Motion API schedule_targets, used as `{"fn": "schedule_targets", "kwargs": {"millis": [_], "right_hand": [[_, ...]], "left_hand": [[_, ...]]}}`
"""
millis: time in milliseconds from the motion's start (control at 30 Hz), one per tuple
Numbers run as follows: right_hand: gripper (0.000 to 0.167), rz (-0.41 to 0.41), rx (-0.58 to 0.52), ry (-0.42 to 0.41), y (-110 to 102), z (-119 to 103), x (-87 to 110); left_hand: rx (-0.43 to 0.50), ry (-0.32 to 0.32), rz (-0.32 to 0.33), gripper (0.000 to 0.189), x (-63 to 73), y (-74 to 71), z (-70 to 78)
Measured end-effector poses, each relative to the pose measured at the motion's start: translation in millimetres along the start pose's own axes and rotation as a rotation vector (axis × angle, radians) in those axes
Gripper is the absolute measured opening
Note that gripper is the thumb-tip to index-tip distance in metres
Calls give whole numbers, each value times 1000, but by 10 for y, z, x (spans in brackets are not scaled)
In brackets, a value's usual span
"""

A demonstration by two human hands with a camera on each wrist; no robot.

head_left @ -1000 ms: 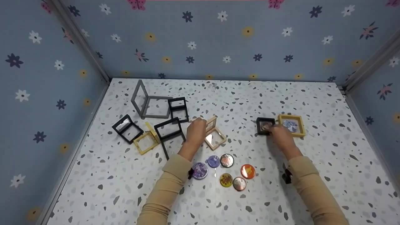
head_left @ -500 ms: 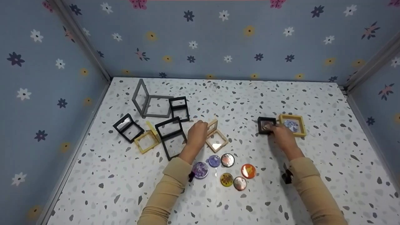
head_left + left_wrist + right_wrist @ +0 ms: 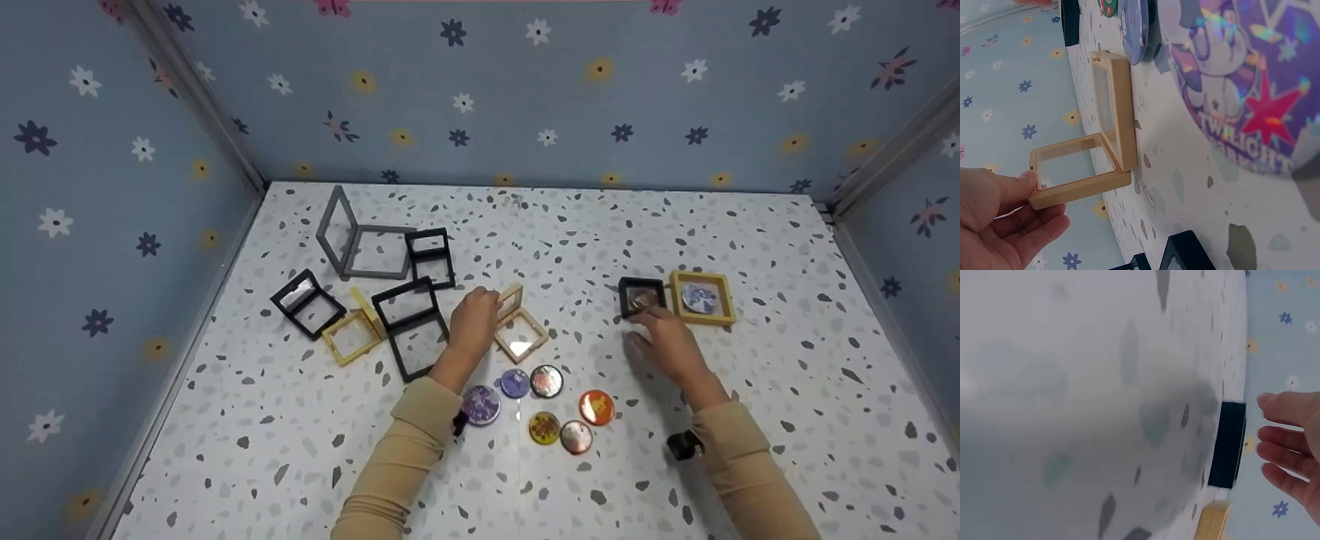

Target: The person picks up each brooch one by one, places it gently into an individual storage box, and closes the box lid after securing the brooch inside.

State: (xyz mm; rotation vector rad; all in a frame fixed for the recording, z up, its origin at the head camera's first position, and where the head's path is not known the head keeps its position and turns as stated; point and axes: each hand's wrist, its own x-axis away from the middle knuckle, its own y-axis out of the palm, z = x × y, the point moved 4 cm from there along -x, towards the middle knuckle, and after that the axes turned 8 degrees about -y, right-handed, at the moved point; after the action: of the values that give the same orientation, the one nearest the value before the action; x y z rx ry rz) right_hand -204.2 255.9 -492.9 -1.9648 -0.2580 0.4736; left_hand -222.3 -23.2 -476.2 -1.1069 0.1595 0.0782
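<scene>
My left hand [image 3: 474, 324] pinches the raised lid of a small beige hinged display frame [image 3: 533, 350] between thumb and fingers. In the left wrist view that frame's lid [image 3: 1081, 193] stands at an angle to its base. My right hand [image 3: 670, 349] has its fingers loosely spread at the near edge of a small black display frame [image 3: 625, 301], which contains a brownish round badge [image 3: 642, 298]. From the right wrist, the fingers appear apart with nothing between them, beyond the black frame [image 3: 1227, 444]. A yellow frame [image 3: 709, 321] with a blue-and-white badge [image 3: 699, 298] stands beside it.
Several round badges lie nearest me, among them a purple one [image 3: 481, 406], an orange one [image 3: 597, 407] and a yellow one [image 3: 544, 428]. Open frames stand to the left: a large grey one [image 3: 377, 274], a yellow one [image 3: 341, 361] and several black ones [image 3: 406, 325].
My right hand has drawn back slightly toward me from the small black frame, and its fingers have spread off the badge. My left hand stays at the beige lid.
</scene>
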Motion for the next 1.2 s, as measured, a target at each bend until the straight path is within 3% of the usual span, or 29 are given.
{"fn": "schedule_targets", "kwargs": {"millis": [267, 800, 1200], "right_hand": [[28, -71, -64, -64, 44, -261, 118], [41, -210, -173, -219, 157, -503, 485], [54, -285, -155, -278, 289, -596, 609]], "left_hand": [[-14, 5, -8, 12, 1, 2, 11], [-2, 28, 7, 12, 29, -18, 20], [-12, 12, 1, 13, 22, -19, 14]]}}
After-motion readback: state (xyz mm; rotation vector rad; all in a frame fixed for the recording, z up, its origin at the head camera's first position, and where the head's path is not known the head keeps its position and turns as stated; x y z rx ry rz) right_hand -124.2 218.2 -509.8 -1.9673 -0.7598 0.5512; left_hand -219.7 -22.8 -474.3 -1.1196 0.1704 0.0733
